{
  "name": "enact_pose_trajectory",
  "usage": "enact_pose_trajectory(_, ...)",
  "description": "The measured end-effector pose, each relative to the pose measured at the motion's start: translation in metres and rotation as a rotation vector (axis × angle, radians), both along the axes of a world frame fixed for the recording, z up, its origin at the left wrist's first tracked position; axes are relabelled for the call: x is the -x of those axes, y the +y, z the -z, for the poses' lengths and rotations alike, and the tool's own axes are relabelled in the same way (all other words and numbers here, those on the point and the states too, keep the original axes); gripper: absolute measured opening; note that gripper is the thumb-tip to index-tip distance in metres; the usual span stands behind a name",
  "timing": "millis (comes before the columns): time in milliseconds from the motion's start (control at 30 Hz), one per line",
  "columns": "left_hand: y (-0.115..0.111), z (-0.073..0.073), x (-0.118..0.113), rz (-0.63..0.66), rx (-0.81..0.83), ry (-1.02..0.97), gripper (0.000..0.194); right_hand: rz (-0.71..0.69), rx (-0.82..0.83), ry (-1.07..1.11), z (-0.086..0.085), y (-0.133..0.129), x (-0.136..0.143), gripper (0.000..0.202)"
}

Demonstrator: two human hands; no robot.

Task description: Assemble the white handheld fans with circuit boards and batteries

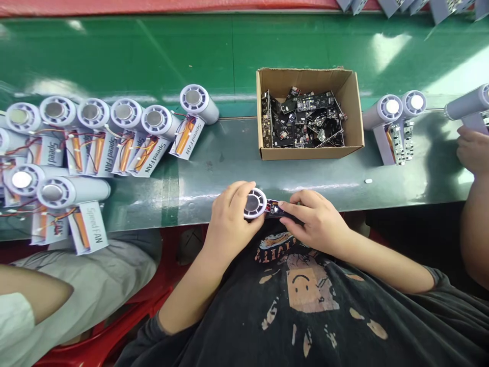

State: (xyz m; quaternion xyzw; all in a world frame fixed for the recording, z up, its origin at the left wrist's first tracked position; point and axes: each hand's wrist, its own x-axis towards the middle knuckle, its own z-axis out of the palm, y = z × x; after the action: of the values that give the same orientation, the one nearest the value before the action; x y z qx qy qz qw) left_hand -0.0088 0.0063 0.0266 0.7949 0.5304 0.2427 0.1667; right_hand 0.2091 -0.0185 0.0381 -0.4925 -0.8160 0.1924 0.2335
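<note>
My left hand (pixel 234 211) is wrapped round a pale lilac handheld fan (pixel 254 203), its round vented end with a grey disc facing up. Against the fan's handle lies a black circuit board (pixel 275 208), with red wires beside it. The fingers of my right hand (pixel 315 219) are closed on the board's right end. Most of the fan's handle is hidden by my hands. Both hands are at the table's near edge, just above my lap.
An open cardboard box (pixel 311 153) of loose circuit boards stands ahead. Several fans with exposed wires and orange-wrapped parts, such as one fan (pixel 193 120), crowd the left. Two fans with boards (pixel 389 127) stand right. A co-worker's hand (pixel 473 148) holds another fan; a neighbour's arm (pixel 34 290) is at left.
</note>
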Motion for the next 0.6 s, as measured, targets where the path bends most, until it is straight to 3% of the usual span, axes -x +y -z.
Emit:
enact_pose_trajectory(233,-0.0024,0.0049,-0.0053,0.019,-0.010,-0.015,0.050,0.036,-0.076,0.012,0.0061,0.0032,0.0042,0.027)
enact_pose_trajectory(467,-0.0054,0.0064,-0.0079,-0.019,-0.018,-0.043,0.050,0.049,-0.027,0.043,0.0061,0.0071,0.0046,0.022)
enact_pose_trajectory(600,-0.0074,0.0084,-0.0102,-0.033,-0.036,-0.069,0.053,0.104,0.086,0.026,0.0085,0.0066,0.0065,0.016)
